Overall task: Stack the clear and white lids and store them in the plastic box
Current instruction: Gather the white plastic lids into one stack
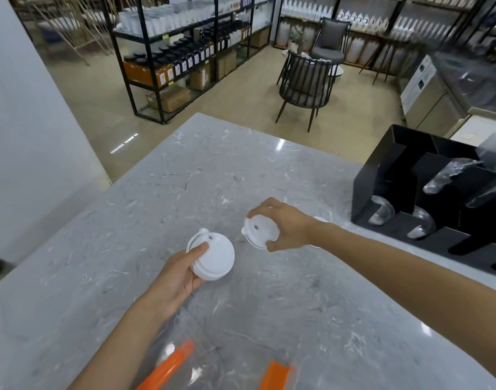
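Nearby, clear plastic box (213, 370), orange latches (170, 367)

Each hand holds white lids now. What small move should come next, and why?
Probably bring the right hand leftward and set its single lid onto the stack held by the left hand. Both are lifted above the counter, close together and not yet joined.

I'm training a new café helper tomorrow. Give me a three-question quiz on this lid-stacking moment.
1. True or false: the left hand holds a stack of white lids.
2. What does the right hand grip? A) a clear lid B) a white lid C) nothing
3. Which colour are the clips on the clear plastic box at the near edge?

Key: 1 true; 2 B, the white lid; 3 orange.
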